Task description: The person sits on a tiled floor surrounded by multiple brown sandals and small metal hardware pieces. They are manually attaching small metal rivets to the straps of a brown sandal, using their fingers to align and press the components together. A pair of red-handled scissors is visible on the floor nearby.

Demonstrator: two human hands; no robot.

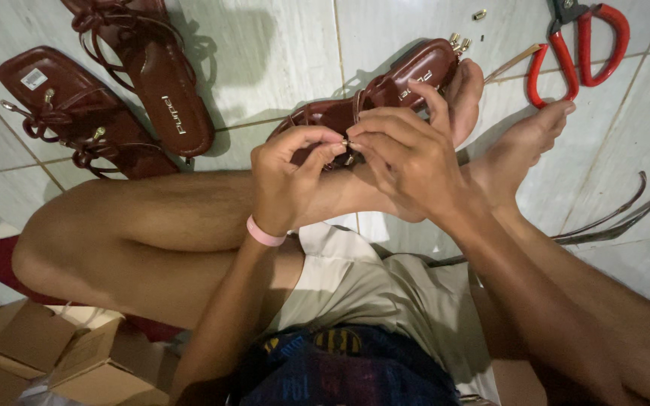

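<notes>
At far left, 2 finished brown sandals (114,90) are lying on the tiled floor (280,45), well apart from the hands. The left hand (291,177) is pinching closed on a small metal fitting (345,143) at a strap of the held sandal (385,90), thumb and forefinger pressed together. The right hand (408,162) is meeting it from the other side, fingertips clenched on the same strap, forefinger arching over the sole. The held sandal is resting across the crossed legs, its long axis running from lower left to upper right, with the gold-tipped end pointing toward the upper right. Open floor is lying beyond it. Red-handled pliers (581,45) are lying at upper right, near the toes. Cardboard boxes (47,353) are sitting at lower left.
</notes>
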